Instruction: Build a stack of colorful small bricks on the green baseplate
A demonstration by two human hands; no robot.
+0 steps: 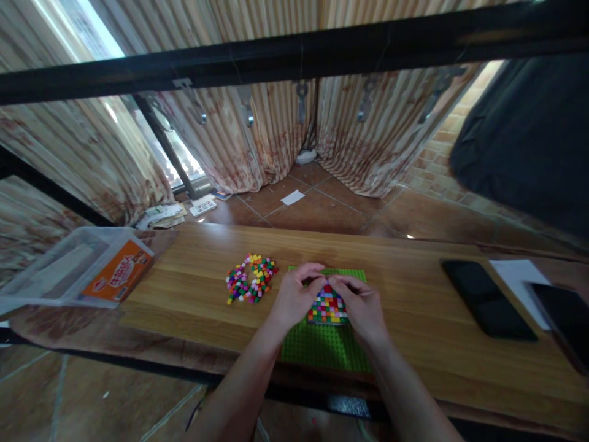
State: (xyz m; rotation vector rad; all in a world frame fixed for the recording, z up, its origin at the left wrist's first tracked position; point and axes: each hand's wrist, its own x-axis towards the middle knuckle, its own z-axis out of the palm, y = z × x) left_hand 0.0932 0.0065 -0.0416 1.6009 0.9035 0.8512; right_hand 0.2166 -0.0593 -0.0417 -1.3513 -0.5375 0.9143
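Note:
A green studded baseplate (324, 350) lies on the wooden table before me. On it is a triangle-like patch of small coloured cube bricks (327, 309), in rows of red, yellow, blue, white, green and orange. My left hand (301, 291) bends over the patch's upper left, thumb and fingers closed near its tip. From the other side my right hand (359, 298) meets it there, its fingers pinched too. Whatever sits between the fingertips is too small to make out. Left of the baseplate, loose cube bricks (237, 282) form a rough ring.
A clear plastic box (55, 294) with an orange label stands at the far left. Toward the right lie a dark phone (485, 301), a white sheet (515, 273) and another dark device (564, 316). A black metal bar (276, 58) with hanging hooks crosses above the table.

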